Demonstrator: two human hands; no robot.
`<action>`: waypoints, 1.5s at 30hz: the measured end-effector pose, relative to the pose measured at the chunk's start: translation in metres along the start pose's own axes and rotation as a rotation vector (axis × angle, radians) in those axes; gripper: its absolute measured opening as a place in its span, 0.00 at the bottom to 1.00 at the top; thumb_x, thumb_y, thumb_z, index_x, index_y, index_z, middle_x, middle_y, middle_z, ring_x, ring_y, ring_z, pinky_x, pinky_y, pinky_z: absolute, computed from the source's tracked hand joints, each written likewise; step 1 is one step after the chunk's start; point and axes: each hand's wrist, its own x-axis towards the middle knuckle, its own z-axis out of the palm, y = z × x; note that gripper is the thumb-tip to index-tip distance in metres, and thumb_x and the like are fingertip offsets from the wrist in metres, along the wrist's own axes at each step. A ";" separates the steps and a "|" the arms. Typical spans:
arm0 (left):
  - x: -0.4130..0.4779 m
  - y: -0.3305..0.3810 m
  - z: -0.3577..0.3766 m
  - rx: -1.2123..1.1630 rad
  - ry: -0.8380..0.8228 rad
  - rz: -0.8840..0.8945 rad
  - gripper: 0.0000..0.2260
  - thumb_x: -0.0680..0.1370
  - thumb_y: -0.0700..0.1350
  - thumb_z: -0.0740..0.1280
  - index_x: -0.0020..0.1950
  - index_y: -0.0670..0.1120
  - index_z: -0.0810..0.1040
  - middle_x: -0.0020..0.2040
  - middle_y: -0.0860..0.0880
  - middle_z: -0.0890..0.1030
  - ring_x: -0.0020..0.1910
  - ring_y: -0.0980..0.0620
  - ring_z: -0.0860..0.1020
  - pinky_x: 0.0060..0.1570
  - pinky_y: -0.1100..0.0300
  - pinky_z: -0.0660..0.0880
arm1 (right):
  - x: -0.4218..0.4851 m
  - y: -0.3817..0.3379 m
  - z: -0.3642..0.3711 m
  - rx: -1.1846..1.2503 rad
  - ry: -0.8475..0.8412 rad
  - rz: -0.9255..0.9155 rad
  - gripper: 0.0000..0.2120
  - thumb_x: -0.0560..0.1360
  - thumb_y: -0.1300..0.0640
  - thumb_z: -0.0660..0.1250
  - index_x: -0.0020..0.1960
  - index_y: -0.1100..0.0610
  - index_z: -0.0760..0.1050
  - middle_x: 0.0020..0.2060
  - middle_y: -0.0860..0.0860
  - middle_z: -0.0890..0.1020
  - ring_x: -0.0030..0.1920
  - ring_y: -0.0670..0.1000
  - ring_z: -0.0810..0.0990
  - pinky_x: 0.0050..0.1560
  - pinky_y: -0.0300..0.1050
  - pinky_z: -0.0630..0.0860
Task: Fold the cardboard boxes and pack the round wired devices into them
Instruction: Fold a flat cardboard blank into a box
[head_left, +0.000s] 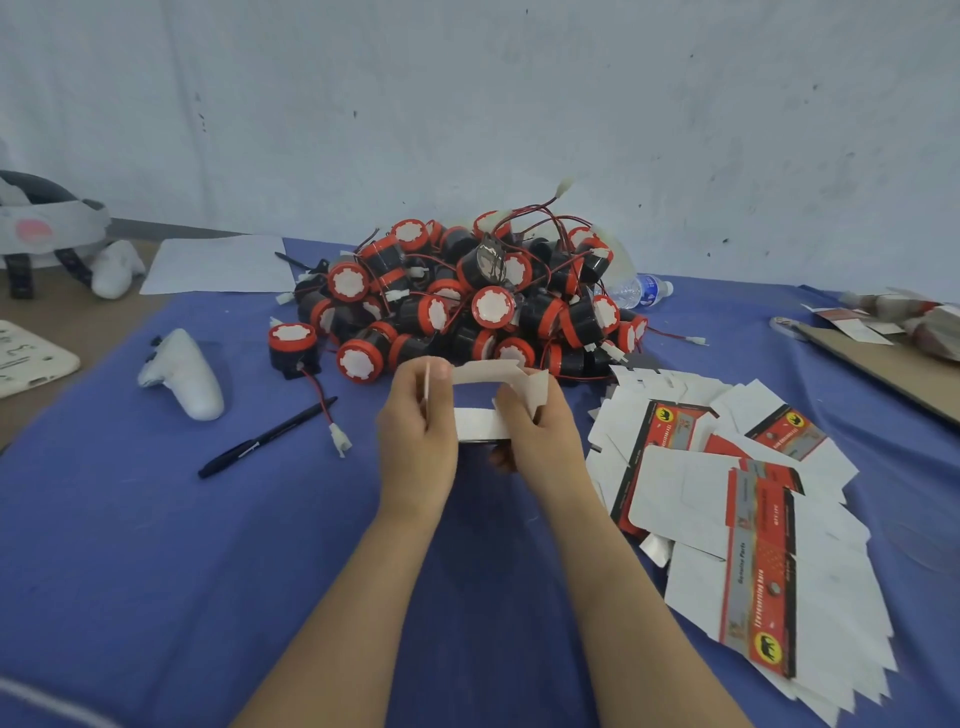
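Left hand and right hand each pinch one end of a half-folded white cardboard box held between them, flaps up. Flat box blanks fan out just right of the right hand. Pile of round wired devices sits beyond the hands. Black pen and white controller lie left of the left hand.

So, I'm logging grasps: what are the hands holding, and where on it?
A half-folded cardboard box: the left hand pinches its left edge, the right hand grips its right side by the flaps.
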 end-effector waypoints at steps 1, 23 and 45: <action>-0.001 -0.002 0.000 0.037 -0.022 0.042 0.06 0.83 0.48 0.57 0.51 0.52 0.73 0.42 0.59 0.77 0.41 0.67 0.74 0.39 0.73 0.70 | 0.002 0.001 -0.001 -0.031 0.017 0.015 0.07 0.80 0.58 0.59 0.53 0.46 0.70 0.39 0.53 0.78 0.27 0.44 0.77 0.24 0.35 0.71; -0.006 0.003 0.006 -0.097 -0.436 -0.084 0.20 0.78 0.56 0.60 0.70 0.63 0.62 0.68 0.64 0.64 0.67 0.70 0.61 0.58 0.79 0.62 | 0.000 -0.001 -0.006 0.078 -0.011 0.077 0.11 0.79 0.61 0.60 0.59 0.50 0.70 0.43 0.54 0.80 0.30 0.46 0.80 0.28 0.39 0.75; 0.001 0.006 -0.004 -0.182 -0.238 -0.143 0.23 0.80 0.34 0.53 0.71 0.55 0.66 0.66 0.63 0.69 0.58 0.75 0.69 0.53 0.75 0.70 | 0.000 -0.007 -0.009 0.354 -0.319 0.225 0.14 0.76 0.49 0.67 0.61 0.47 0.71 0.56 0.58 0.81 0.51 0.59 0.83 0.52 0.55 0.80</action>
